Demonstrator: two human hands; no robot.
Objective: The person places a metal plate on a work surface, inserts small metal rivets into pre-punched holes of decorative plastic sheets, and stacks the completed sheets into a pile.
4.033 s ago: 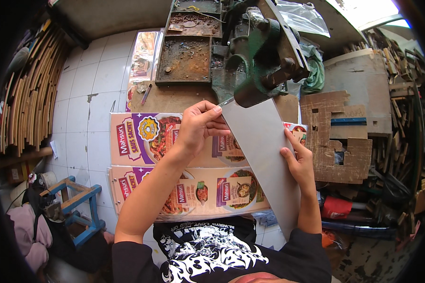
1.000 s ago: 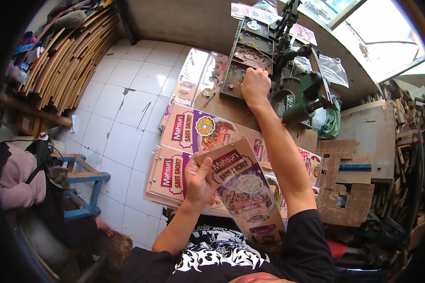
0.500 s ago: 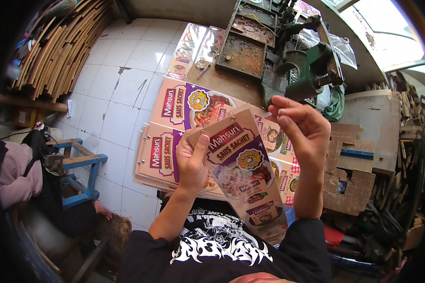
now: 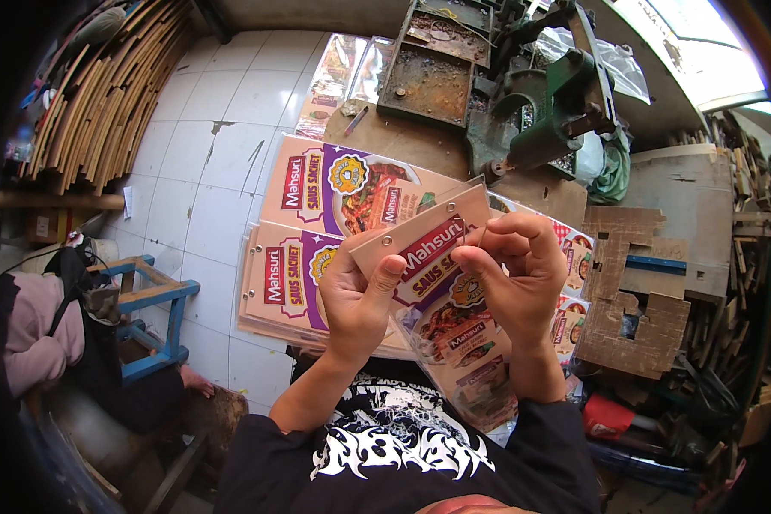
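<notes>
My left hand [image 4: 360, 300] is closed on the left edge of a long printed sign card [image 4: 420, 257], thumb lying on its front. The card is glossy, beige and purple with food pictures, and tilts across my chest. Two small metal eyelets [image 4: 388, 242] sit near its top edge. Over the card's upper right side, my right hand [image 4: 527, 278] is closed in a pinch, thumb and forefinger together. Something thin, like a wire or cord, seems to show at those fingertips, too small to name. Under the card lie stacked matching sign cards [image 4: 274, 236], some with eyelets.
A green hand press [image 4: 544, 107] stands at the back of the bench, with a compartmented metal tray [image 4: 428, 86] of small parts beside it. A pen [image 4: 356, 121] lies near the tray. A blue stool [image 4: 158, 300] and a person's hand [image 4: 199, 381] are at left; cardboard pieces [image 4: 638, 300] at right.
My right hand has come down and left, from beside the press to the front of the card. The card has shifted slightly right in my left hand's grip.
</notes>
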